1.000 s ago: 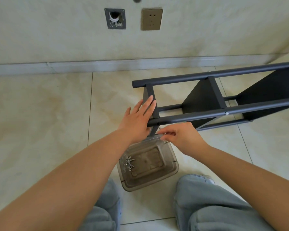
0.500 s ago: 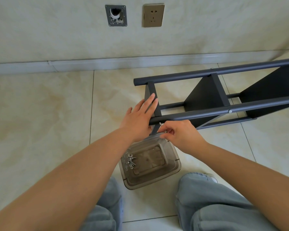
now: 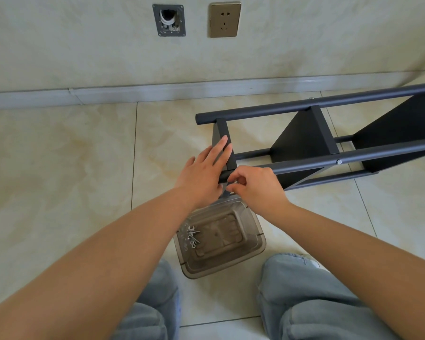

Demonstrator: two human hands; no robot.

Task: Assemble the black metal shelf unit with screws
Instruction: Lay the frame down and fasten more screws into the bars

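Observation:
The black metal shelf unit (image 3: 302, 138) lies on its side on the tiled floor, running off to the right. My left hand (image 3: 201, 175) lies flat with straight fingers against the end crossbar (image 3: 225, 133), next to the near tube. My right hand (image 3: 254, 185) pinches a small silvery piece, seemingly a screw or small tool, at the left end of the near tube (image 3: 329, 163). The piece itself is mostly hidden by my fingers. A fitted screw head (image 3: 339, 162) shows farther along that tube.
A translucent brown plastic box (image 3: 253, 244) stands on the floor between my knees and the shelf, with several loose screws and washers (image 3: 190, 238) in its left corner. The wall with a socket (image 3: 224, 19) and baseboard lies behind. Bare tiles stretch to the left.
My right hand has risen from the box rim to the near tube's end, fingers working there. My left hand stayed on the crossbar.

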